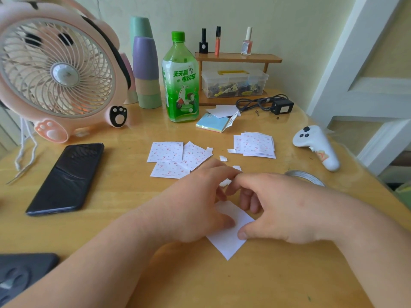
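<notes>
A small white sheet of paper (pixel 229 236) lies on the wooden table (pixel 111 218) near its front, one corner pointing toward me. My left hand (pixel 189 205) rests on its left side with fingers curled, thumb on the paper. My right hand (pixel 278 207) has its thumb pressed on the right edge and its fingers curled above. Fingertips of both hands meet over a small white scrap (pixel 224 182); who pinches it is unclear. Three cherry-printed squares (pixel 178 157) lie beyond my hands, and a stack of the same paper (pixel 255 144) sits further right.
A pink fan (pixel 57 72), stacked cups (pixel 145 70) and a green bottle (pixel 181 81) stand at the back. A black phone (pixel 66 178) lies left. A white controller (pixel 315 145), tape roll (pixel 307 176), sticky-note pad (pixel 213 124), charger (pixel 280 106) and wooden shelf with a box (pixel 235 82) are right.
</notes>
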Motion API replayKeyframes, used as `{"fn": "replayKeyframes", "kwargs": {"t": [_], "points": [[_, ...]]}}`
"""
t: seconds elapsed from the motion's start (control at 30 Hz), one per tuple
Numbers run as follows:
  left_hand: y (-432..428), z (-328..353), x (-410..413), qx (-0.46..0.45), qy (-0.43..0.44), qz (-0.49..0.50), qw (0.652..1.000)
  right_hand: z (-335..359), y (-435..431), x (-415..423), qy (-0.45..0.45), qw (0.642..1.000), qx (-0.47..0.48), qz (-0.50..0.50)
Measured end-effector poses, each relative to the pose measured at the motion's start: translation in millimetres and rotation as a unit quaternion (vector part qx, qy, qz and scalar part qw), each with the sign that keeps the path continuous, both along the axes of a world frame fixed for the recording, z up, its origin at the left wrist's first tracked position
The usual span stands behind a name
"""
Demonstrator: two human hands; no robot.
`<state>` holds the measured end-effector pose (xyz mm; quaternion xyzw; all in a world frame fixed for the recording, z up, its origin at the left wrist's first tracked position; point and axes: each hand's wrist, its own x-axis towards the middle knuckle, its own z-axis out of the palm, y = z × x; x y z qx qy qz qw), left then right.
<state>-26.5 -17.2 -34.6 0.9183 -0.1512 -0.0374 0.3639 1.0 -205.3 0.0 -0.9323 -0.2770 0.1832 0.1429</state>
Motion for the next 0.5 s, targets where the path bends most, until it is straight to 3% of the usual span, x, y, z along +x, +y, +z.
{"fn": "replayKeyframes", "kwargs": {"t": [0.23, 0.5], "points": [[0.4, -1.6, 1.3, 0.004, 0.003, 0.036, 0.999, -4.3, -2.7, 4.3, -0.008, 1.000, 0.023, 0.007], [-2.2, 0.0, 1.0, -0.003, 0.004, -0.015, 1.000, -1.3, -5.2, 0.2, 0.001, 0.998, 0.020, 0.064]]}}
